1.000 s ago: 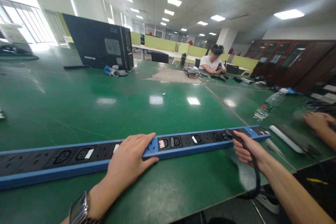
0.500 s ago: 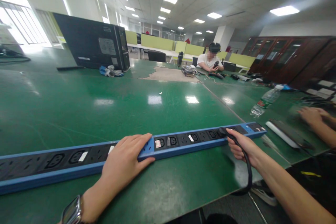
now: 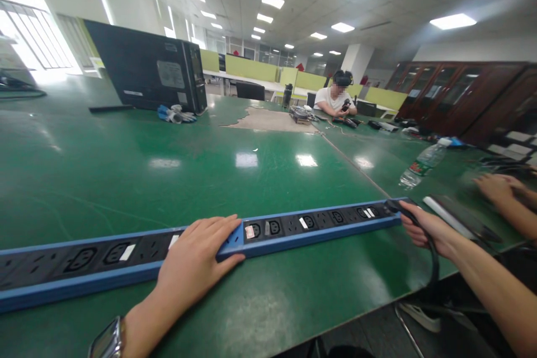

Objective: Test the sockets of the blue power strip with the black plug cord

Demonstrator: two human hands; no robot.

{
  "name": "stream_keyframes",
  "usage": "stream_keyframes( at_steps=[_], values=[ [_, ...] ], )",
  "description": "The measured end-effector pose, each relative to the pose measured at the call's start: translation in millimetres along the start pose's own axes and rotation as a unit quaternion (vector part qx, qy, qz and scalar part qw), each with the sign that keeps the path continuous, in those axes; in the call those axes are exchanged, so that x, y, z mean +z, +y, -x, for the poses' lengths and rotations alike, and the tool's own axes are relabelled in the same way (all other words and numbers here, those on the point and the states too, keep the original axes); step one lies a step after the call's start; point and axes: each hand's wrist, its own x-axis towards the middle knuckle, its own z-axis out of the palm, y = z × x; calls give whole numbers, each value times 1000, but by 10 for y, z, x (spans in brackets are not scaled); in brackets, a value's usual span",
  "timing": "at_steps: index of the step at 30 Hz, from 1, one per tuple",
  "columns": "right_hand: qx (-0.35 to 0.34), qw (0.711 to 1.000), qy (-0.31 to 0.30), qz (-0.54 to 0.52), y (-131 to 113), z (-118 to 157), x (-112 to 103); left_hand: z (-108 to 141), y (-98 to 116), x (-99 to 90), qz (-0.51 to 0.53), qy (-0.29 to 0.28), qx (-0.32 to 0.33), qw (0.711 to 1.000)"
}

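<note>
A long blue power strip [image 3: 277,246] with black sockets lies across the near part of the table. My left hand [image 3: 197,254] grips it around the middle, fingers over the top and thumb along the near side. Close to the strip's right end, my right hand [image 3: 423,229] is closed on a black power plug [image 3: 393,206]. From that hand the plug's thick black cable [image 3: 434,263] hangs down past the table edge. The plug's head is over the strip; whether it sits in a socket I cannot tell.
A black computer case [image 3: 142,70] and gloves [image 3: 176,114] stand at the back left of the green table [image 3: 210,179]. On the right are a tilted water bottle [image 3: 423,165], a flat dark device [image 3: 459,218] and another person's hands [image 3: 499,185]. Someone sits across the table.
My right hand has moved to the right along the strip with the plug, uncovering sockets with white labels. My left hand has stayed nearly still on the strip.
</note>
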Motion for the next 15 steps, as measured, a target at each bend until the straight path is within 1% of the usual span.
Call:
stream_keyframes(
  at_steps=[3, 7, 11, 15],
  values=[
    [-6, 1000, -1, -3, -19, -33, -3, 1, 4, -10, 1, -6, 2, 1000],
    [-5, 1000, 12, 10, -23, 19, -24, -4, -4, -4, 4, -6, 8, 1000],
    [9, 998, 22, 52, -13, 103, -66, -2, -12, 3, 4, -9, 10, 1000],
    [10, 993, 16, 114, -84, 166, -65, 6, -3, -9, 8, -15, 6, 1000]
  ],
)
